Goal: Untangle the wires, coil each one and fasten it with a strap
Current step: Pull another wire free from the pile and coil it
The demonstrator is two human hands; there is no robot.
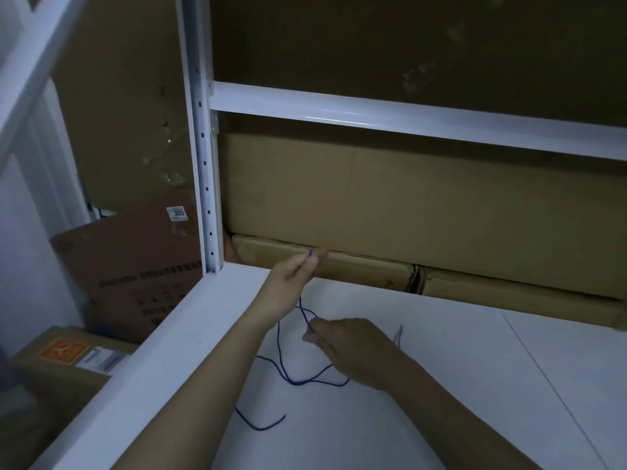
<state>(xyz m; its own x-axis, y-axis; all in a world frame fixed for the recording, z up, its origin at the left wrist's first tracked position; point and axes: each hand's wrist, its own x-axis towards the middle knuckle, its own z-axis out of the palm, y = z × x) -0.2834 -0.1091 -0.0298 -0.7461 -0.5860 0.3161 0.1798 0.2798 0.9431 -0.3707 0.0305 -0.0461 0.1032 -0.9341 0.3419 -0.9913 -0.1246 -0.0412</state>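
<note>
A thin blue wire (283,361) lies in loose loops on the white shelf board (475,385). My left hand (291,276) is raised at the back left and pinches one end of the wire, whose tip sticks up above the fingers. My right hand (349,347) rests on the board a little nearer and pinches the same wire where its strands cross. The other end of the wire trails toward me near the shelf's left rail. A short pale strand (399,335), perhaps a strap, lies just right of my right hand.
The white metal rack has an upright post (203,164) at the left and a crossbeam (407,120) above. Cardboard boxes (407,205) fill the back of the shelf. More boxes (135,266) stand on the floor to the left.
</note>
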